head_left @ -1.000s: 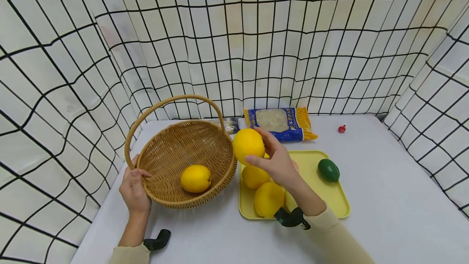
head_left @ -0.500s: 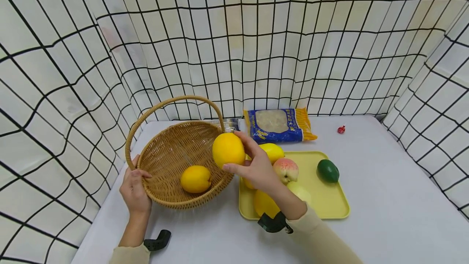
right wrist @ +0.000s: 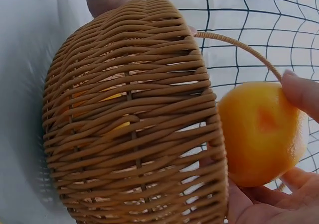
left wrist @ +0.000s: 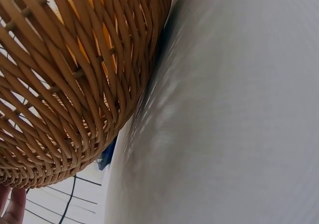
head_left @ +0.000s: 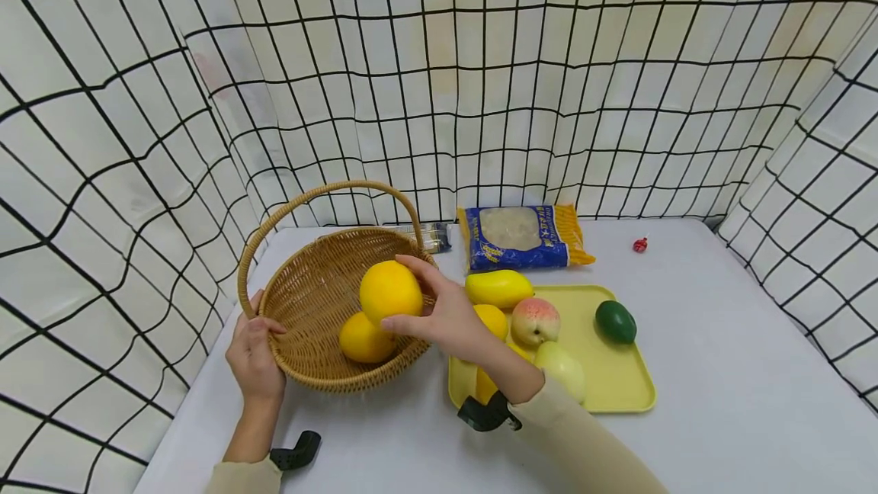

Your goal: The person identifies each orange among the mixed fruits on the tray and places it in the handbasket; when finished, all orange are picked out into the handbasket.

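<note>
A tilted wicker basket (head_left: 309,296) with an arched handle stands on the left of the table. My left hand (head_left: 254,357) grips its left rim, thumb over the edge; in the left wrist view only fingertips (left wrist: 15,204) show below the weave (left wrist: 75,99). My right hand (head_left: 449,319) pinches an orange (head_left: 389,288) between thumb and fingers above the basket's right side. In the right wrist view this orange (right wrist: 261,134) appears just past the basket rim (right wrist: 214,129). Another yellow fruit (head_left: 362,340) lies at the basket's bottom, partly hidden by the held one.
Right of the basket, a yellow tray (head_left: 617,380) holds a mango (head_left: 499,288), a peach (head_left: 536,319), a pale green pear-like fruit (head_left: 562,368), a dark green fruit (head_left: 615,322) and other yellow fruit. Behind lie a blue bag (head_left: 549,250), a clear package (head_left: 435,237) and a small red item (head_left: 640,245).
My right hand has carried the orange leftward from over the tray to above the basket, uncovering the mango, peach and pear-like fruit. The left hand and basket have stayed practically in place.
</note>
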`<state>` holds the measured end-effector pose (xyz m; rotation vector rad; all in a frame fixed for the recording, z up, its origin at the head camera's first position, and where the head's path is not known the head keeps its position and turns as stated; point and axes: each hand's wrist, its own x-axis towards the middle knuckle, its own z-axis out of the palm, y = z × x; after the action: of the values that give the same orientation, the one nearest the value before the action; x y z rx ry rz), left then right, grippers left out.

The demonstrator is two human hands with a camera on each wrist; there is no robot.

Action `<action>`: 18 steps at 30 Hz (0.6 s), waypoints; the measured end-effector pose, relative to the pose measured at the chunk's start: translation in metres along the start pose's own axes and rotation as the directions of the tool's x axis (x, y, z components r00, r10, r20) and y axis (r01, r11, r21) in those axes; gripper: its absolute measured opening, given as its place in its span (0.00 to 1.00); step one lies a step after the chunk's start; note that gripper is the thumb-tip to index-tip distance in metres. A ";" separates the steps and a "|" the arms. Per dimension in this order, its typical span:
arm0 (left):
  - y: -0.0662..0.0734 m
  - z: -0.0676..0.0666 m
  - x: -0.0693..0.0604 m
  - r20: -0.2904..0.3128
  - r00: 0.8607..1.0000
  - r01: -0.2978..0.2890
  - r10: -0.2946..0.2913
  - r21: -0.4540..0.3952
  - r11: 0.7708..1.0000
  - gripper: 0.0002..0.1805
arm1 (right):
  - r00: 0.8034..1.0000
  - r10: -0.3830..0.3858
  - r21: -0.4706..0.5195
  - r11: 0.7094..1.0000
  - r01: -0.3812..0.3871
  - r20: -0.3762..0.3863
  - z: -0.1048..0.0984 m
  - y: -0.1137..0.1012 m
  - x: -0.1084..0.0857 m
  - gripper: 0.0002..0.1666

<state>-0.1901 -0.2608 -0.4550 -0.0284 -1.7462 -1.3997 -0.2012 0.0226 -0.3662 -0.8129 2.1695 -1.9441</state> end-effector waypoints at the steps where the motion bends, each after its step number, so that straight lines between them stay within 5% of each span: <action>1: 0.000 0.000 0.000 0.001 1.000 -0.002 0.002 0.002 1.000 0.27 | 1.000 0.004 -0.012 1.000 -0.004 0.010 0.001 0.000 0.001 0.46; 10: 0.011 0.001 0.000 0.007 0.999 -0.035 0.035 0.006 0.999 0.27 | 0.986 0.100 -0.220 0.973 -0.069 0.132 0.011 -0.002 0.011 0.49; 18: 0.002 -0.002 -0.001 0.057 0.996 -0.073 0.074 -0.021 0.997 0.25 | 0.940 0.083 -0.391 0.918 0.057 0.331 0.023 0.001 0.015 0.49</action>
<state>-0.1876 -0.2618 -0.4542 -0.1432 -1.7619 -1.3740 -0.2040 -0.0050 -0.3668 -1.0944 2.3571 -1.2408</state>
